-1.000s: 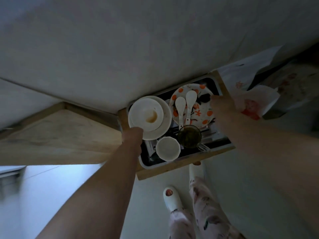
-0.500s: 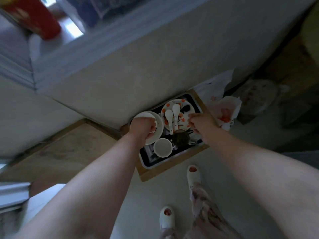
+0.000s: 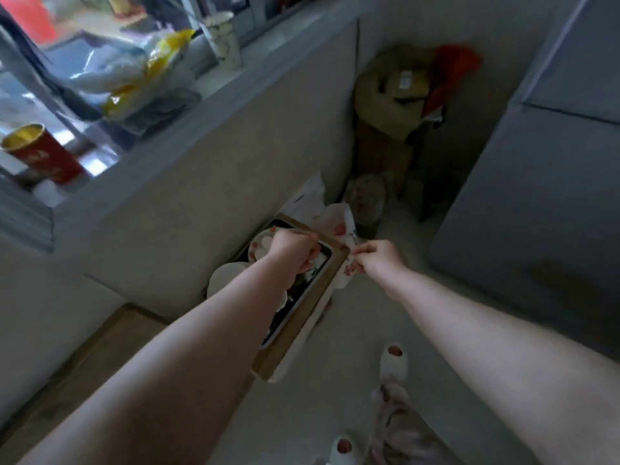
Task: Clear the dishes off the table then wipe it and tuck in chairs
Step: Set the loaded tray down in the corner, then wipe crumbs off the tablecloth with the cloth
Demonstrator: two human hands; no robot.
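Your left hand (image 3: 292, 251) has crossed the tray (image 3: 302, 298) to its far end, grip curled on something I cannot tell. Your right hand (image 3: 379, 261) has left the tray and now pinches the printed paper (image 3: 337, 223) beside it: clearing continues

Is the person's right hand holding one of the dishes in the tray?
No, the right hand pinches a red-printed white sheet just beside the tray, off the dishes.

White dishes (image 3: 225, 277) crowded in dark tray (image 3: 286, 317)

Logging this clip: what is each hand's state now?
Left hand: fingers curled over the tray; grip cannot be told.
Right hand: pinches the patterned paper.
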